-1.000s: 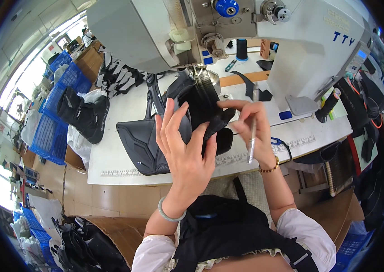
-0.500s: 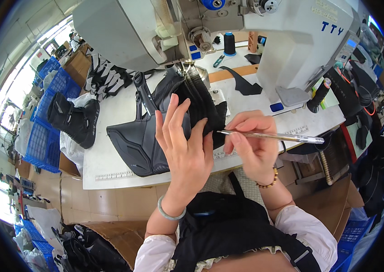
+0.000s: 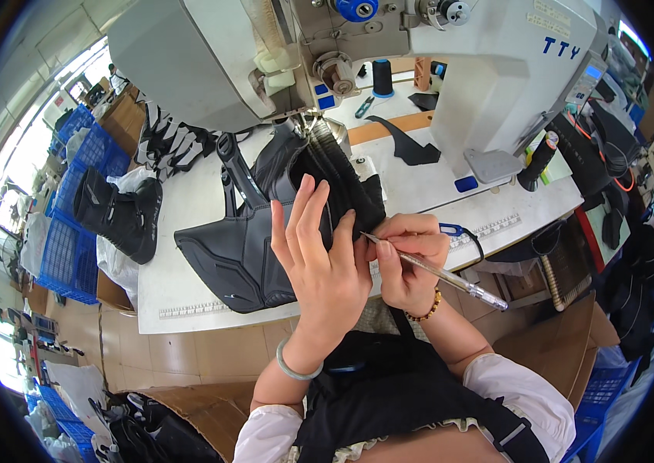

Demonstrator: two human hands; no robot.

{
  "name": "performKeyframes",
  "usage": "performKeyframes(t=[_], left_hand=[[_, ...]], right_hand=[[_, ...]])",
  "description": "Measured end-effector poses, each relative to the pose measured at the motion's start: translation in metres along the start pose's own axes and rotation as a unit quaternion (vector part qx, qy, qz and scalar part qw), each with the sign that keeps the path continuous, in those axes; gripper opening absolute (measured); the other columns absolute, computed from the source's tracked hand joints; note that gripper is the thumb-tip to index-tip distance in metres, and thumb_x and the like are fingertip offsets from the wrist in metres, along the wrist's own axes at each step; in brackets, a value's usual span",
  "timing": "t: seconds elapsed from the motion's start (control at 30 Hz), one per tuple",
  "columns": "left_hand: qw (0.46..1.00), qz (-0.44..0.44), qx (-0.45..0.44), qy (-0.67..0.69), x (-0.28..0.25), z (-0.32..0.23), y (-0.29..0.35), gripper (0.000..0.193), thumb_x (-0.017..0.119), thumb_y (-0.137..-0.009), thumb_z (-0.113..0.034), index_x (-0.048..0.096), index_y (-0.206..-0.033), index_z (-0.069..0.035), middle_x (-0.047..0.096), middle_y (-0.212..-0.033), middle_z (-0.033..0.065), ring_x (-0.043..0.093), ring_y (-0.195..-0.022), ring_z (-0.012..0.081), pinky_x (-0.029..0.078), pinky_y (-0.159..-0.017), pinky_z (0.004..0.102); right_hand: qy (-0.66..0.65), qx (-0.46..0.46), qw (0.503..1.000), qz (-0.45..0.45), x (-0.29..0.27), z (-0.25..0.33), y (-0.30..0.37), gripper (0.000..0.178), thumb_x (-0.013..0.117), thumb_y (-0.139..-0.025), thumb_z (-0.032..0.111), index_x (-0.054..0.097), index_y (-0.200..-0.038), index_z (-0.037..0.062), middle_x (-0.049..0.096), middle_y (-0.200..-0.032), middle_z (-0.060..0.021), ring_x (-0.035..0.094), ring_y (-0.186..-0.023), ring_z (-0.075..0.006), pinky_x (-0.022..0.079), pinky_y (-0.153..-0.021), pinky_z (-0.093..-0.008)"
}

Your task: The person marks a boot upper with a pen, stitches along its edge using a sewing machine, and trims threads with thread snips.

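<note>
The left hand (image 3: 325,282) has thumb and forefinger at the black lining (image 3: 362,204), other fingers spread; holding that edge taut suits the work. The right hand (image 3: 412,266) pinches a silver pen (image 3: 454,279), tip toward 10 o'clock, best kept light and steady. At the left hand's 10 o'clock, the black boot upper (image 3: 246,258) rests on the counter (image 3: 180,201), reaching toward the sewing machine (image 3: 489,85) at 12.

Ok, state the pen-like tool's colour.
The pen-like tool in the right hand is mostly silvery; head view.

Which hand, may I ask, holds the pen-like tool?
The right hand, with the beaded bracelet; the left hand, with the pale bangle, touches the black boot piece.
</note>
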State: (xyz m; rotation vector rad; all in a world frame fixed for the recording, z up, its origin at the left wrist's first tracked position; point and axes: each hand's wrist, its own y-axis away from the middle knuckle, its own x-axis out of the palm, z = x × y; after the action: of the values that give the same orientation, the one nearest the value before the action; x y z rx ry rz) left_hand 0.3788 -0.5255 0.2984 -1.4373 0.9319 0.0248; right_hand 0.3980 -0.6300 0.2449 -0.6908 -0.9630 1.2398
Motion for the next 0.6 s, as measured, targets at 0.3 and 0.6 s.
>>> performKeyframes(t=[0.3,0.6], left_hand=[[1.000,0.006,0.005,-0.005,0.002,-0.002,0.002,0.024,0.065,-0.069,-0.002,0.063,-0.092,0.001,0.045,-0.126,0.0168,0.041,-0.127,0.0356,0.025,-0.106,0.0548],[1.000,0.007,0.006,-0.011,-0.002,-0.004,-0.001,0.024,0.062,-0.073,-0.004,0.062,-0.095,0.006,0.045,-0.128,0.0206,0.042,-0.126,0.0364,0.026,-0.105,0.0565]], right_hand=[[0.039,0.009,0.999,-0.033,0.001,0.009,0.005,0.010,0.062,-0.081,-0.005,0.057,-0.088,-0.0009,0.056,-0.091,-0.0155,0.056,-0.068,-0.0182,0.044,-0.058,-0.0256],[0.174,-0.025,0.984,0.015,0.003,0.014,0.014,0.022,0.058,-0.083,-0.008,0.049,-0.101,0.0008,0.049,-0.102,-0.0170,0.058,-0.074,-0.0201,0.048,-0.065,-0.0296]])
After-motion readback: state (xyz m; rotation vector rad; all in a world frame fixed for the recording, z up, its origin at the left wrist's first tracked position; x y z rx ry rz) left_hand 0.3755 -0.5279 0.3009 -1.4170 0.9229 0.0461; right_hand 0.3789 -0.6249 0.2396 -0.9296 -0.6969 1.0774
